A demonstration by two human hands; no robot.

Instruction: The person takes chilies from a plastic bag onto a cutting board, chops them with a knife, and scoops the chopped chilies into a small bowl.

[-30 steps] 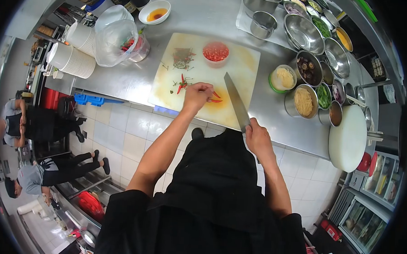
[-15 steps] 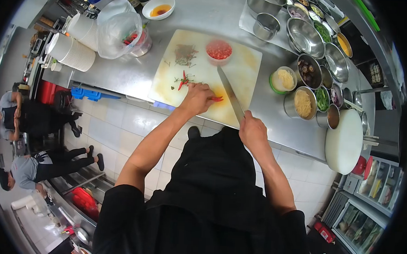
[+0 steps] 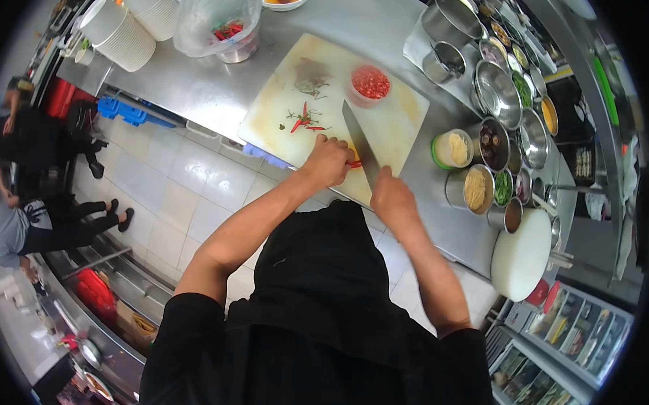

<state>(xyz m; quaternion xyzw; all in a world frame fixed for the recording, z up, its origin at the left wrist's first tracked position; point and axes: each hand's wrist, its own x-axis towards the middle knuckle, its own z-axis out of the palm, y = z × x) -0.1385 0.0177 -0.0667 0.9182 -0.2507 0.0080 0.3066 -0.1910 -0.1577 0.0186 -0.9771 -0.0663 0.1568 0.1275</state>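
A white cutting board lies at the counter's front edge. My left hand is closed, fingers bent down onto a red chili pepper near the board's front edge. In my right hand is the handle of a large knife; its blade points away from me, right beside my left fingertips and the chili. Several whole red chilies and loose green stems lie further left on the board. Behind the blade stands a clear tub filled with chopped red chili.
A bowl lined with a plastic bag holds more red chilies, beside stacked white bowls. Metal pots and bowls of ingredients crowd the right side. A thick white round block stands at the right edge. Other people are at the far left.
The view has turned, so the counter appears more slanted. The knife blade has come closer to my left fingers and the chili. Both hands keep their holds.
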